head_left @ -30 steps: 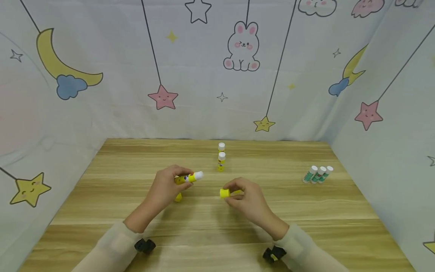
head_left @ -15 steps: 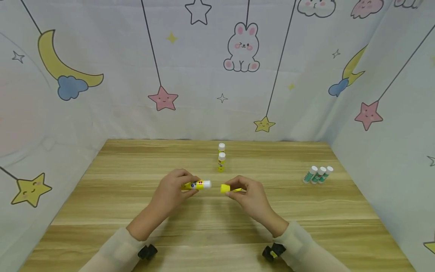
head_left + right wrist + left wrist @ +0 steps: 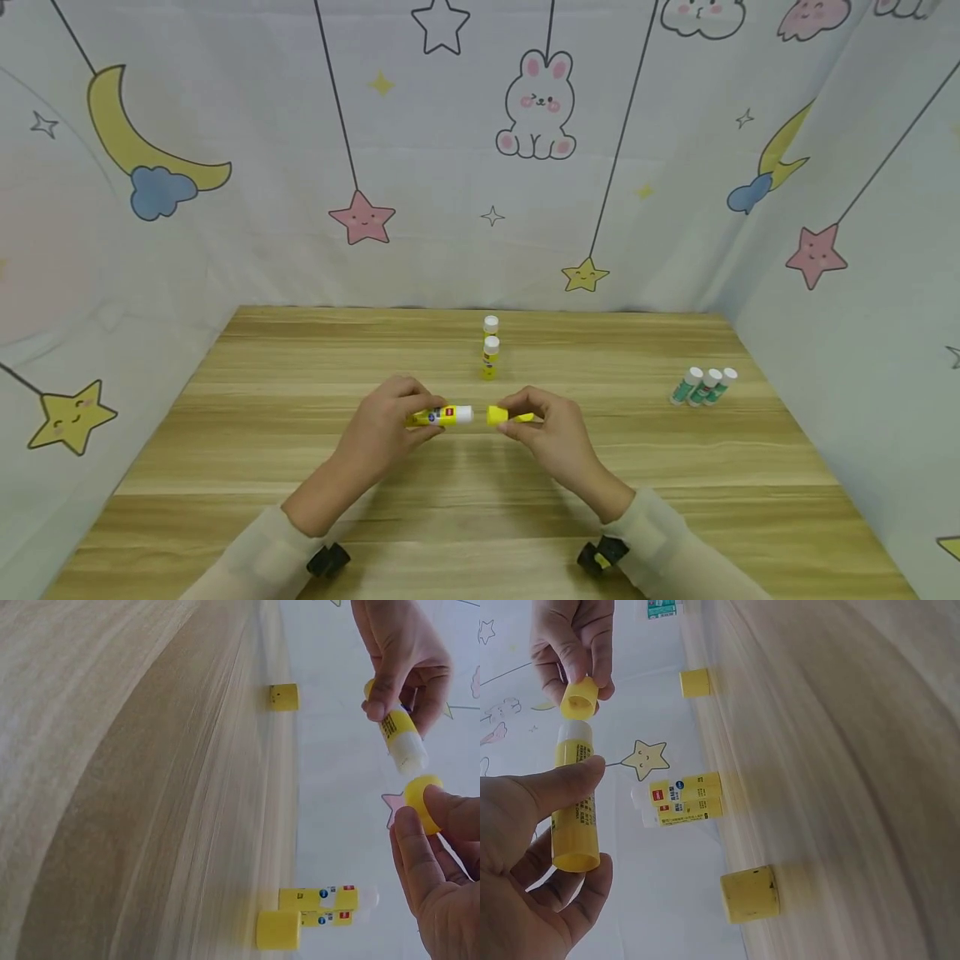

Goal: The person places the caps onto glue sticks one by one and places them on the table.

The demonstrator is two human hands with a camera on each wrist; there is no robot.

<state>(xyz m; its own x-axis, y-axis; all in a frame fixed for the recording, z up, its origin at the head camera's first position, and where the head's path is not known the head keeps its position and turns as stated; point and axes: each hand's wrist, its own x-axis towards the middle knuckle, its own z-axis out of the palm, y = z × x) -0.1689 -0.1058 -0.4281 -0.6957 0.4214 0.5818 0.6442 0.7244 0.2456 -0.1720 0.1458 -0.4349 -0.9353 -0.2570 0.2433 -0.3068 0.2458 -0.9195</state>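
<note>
My left hand point(image 3: 392, 419) grips a yellow glue stick point(image 3: 576, 817) between thumb and fingers, its white end pointing right. Across from it, my right hand point(image 3: 546, 423) pinches a hollow yellow cap point(image 3: 497, 415) by thumb and fingertips. The cap's hollow end faces the glue stick in the left wrist view. In the head view the two are nearly in line, a small gap between them, held above the wooden table point(image 3: 465, 533). The lower end of the glue stick is hidden by the left hand in the head view.
Two yellow glue sticks point(image 3: 490, 362) with white tops stand one behind the other at the middle back. At the right stand several green ones point(image 3: 703, 387) with white tops. Yellow caps point(image 3: 750, 894) sit on the table near each hand. A patterned curtain point(image 3: 450, 275) borders the table.
My left hand has moved right and slightly down, bringing the glue stick level and closer to the cap. My right hand has barely moved, still pinching the cap.
</note>
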